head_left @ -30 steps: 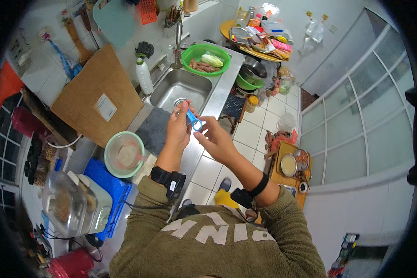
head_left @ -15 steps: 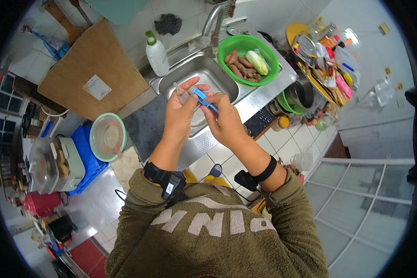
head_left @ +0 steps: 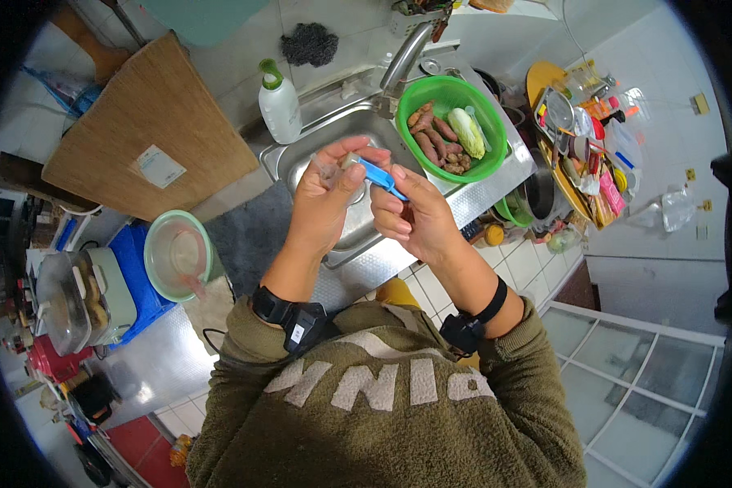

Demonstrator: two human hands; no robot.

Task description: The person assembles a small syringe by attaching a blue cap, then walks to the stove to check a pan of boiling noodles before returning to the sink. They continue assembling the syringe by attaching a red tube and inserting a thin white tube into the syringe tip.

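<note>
Above the sink [head_left: 298, 165], both my hands are close together at a small blue plastic tool [head_left: 378, 174], slim and flat, whose exact kind I cannot make out. My right hand [head_left: 412, 207] pinches its lower right end between thumb and fingers, the other fingers curled. My left hand [head_left: 327, 195] has its thumb at the other end, beside a small pale piece [head_left: 351, 161]. Clear crumpled plastic [head_left: 327, 171] also sits in the left hand, partly hidden by the thumb.
A green basin [head_left: 496, 167] with sweet potatoes and a cabbage stands right of the sink, beneath the faucet [head_left: 407, 61]. A pump bottle [head_left: 280, 106] stands behind. Leftward are a wooden board [head_left: 106, 138], a pale green bowl [head_left: 150, 252] and a steamer [head_left: 110, 297].
The view has shifted a little. My right hand has drawn slightly right and down, its fingers more curled, and more of the blue tool shows between my hands.
</note>
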